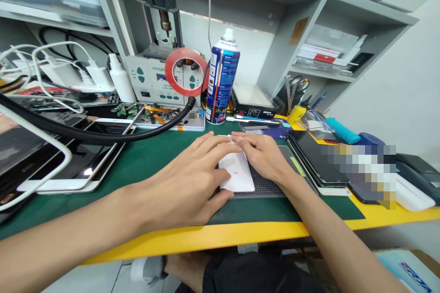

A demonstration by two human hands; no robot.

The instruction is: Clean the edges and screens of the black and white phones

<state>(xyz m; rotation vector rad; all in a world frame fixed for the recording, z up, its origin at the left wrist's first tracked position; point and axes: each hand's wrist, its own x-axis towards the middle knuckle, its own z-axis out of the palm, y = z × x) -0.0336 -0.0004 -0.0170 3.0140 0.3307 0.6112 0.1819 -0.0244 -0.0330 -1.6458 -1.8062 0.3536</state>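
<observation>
A white phone (pixel 236 175) lies back side up on a dark perforated mat (pixel 271 187), over the green work mat (pixel 264 210). My left hand (pixel 197 176) rests along the phone's left side, its thumb and fingers curved over the edge and holding it. At the phone's top right, my right hand (pixel 263 153) has its thumb and forefinger pressed together at the upper edge. Something small and pale shows between the hands there; I cannot make out what it is.
A blue spray can (pixel 223 78) stands behind the hands, beside a rework station (pixel 151 78) with red tape (pixel 185 72). A black hose (pixel 103 136) arcs across the left over white-framed phones (pixel 79 160). More phones (pixel 319 158) are stacked at right.
</observation>
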